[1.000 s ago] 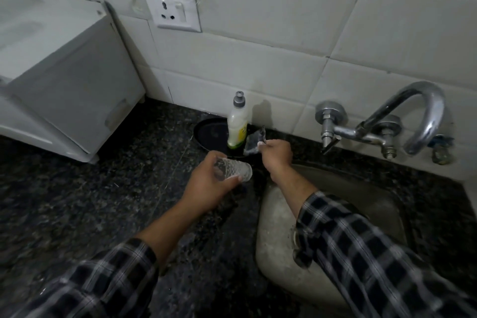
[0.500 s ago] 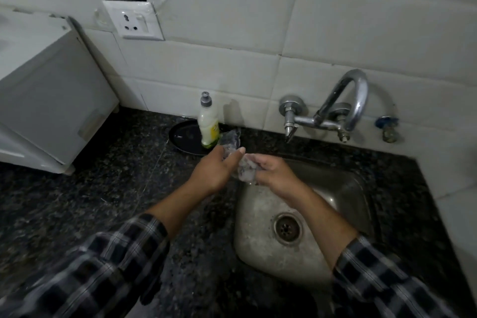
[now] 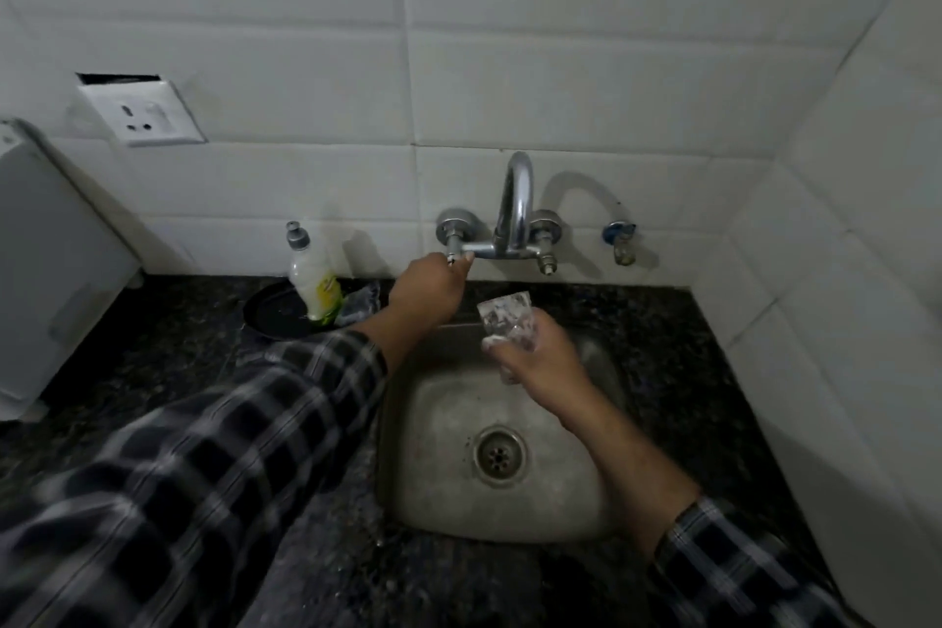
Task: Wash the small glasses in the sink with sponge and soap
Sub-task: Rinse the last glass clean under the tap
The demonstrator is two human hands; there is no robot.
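Observation:
My right hand (image 3: 535, 362) grips a small clear glass (image 3: 504, 321), foamy with soap, upright over the back of the steel sink (image 3: 443, 500). My left hand (image 3: 428, 291) reaches to the left tap handle (image 3: 453, 247) of the chrome faucet (image 3: 515, 199) and grips it with fingers curled around it. A soap bottle (image 3: 313, 278) with a grey cap stands on a black plate (image 3: 275, 321) left of the sink. Beside the bottle lies a dark scrubber (image 3: 359, 303). No water is seen running.
Dark speckled granite counter (image 3: 153, 372) surrounds the sink. A white appliance (image 3: 46, 270) stands at the far left. A wall socket (image 3: 140, 115) sits above it on white tiles. A second small valve (image 3: 619, 240) is on the wall right of the faucet.
The glass passed from my left hand to my right. The scrubber now lies on the plate. My left hand rose to the tap handle; the view swung right over the sink.

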